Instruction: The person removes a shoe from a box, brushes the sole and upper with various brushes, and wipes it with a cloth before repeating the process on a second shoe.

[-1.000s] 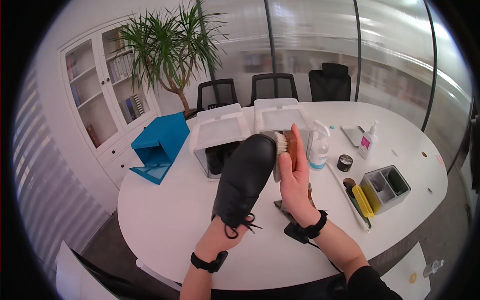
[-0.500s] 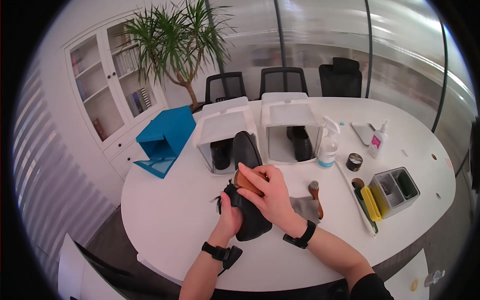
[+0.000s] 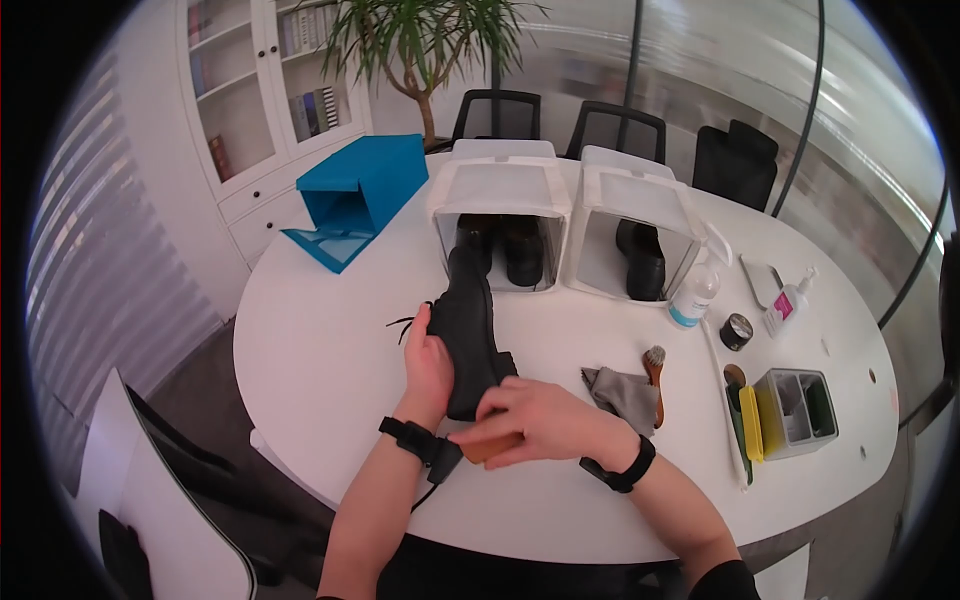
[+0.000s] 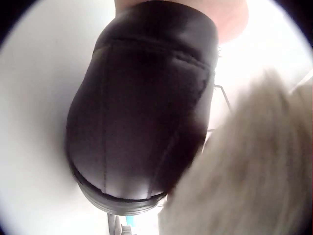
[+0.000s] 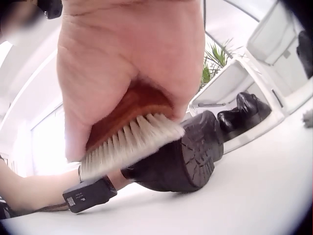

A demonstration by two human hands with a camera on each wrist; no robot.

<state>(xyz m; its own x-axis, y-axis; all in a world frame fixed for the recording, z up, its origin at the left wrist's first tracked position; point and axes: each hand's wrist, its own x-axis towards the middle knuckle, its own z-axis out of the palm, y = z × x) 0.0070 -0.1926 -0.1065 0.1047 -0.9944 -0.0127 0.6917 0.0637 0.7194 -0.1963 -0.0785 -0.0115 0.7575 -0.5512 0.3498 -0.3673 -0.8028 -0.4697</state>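
Head view: left hand point(image 3: 429, 375) grips the black shoe point(image 3: 466, 325); right hand point(image 3: 548, 424) pinches the brush point(image 3: 490, 448) just beside it.

The left wrist view blurs and cuts off the brush point(image 4: 254, 166), while the head view crops the plant point(image 3: 428, 40).

- Head view: forward and down from above, white table point(image 3: 545, 340) across mid-frame.
- Left wrist view: very close, facing the black shoe point(image 4: 142, 112) at centre.
- Right wrist view: low, facing across the table, brush point(image 5: 132, 142) close at centre.
- Both wrist views share shoe and brush.
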